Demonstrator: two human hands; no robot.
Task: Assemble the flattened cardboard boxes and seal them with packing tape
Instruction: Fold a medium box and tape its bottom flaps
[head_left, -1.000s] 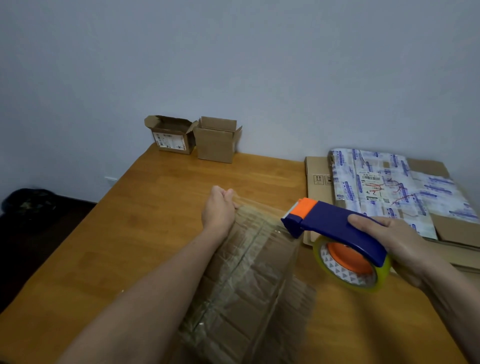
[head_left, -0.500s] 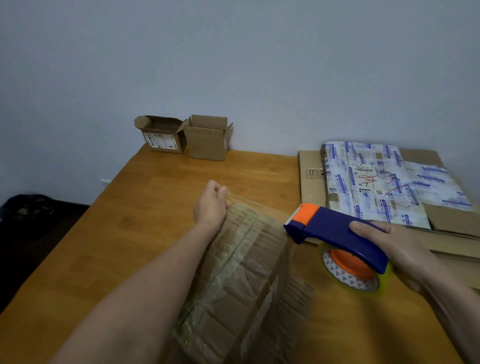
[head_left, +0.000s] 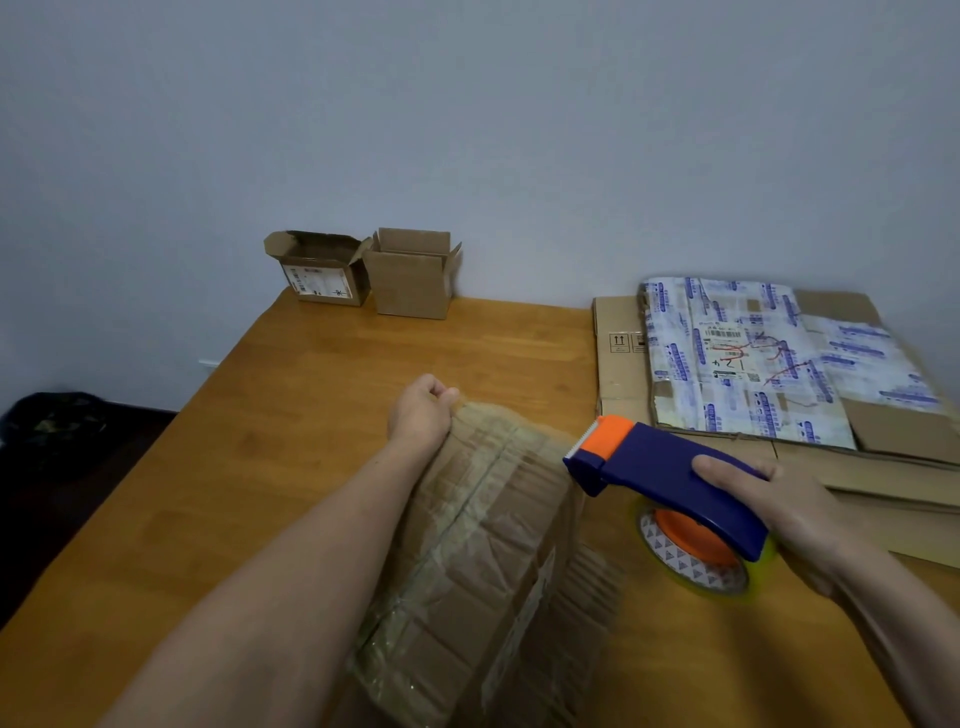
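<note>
**Right now: one box braced, tape dispenser held beside it**

Broadly, the wooden table fills the lower part of your view, set against a plain pale wall. On its right side lies the pile of flattened cardboard. The top sheet is covered in white wrap printed in blue and carries a shipping label.

Directly in front of you sits the tape-covered box, its brown top crossed by many bands of clear tape. Your left forearm lies along its left side. At the far edge of the table two small open boxes stand side by side and touching. The left small box has a label on its front, and the right small box is plain.

Just to the right of the big box is the blue and orange tape dispenser, its toothed end pointing toward the box. The tape roll hangs under it, close to the tabletop, though whether they touch is unclear.

Your right hand wraps around the dispenser's handle. Your left hand has its fingers curled over the box's far top edge.
</note>
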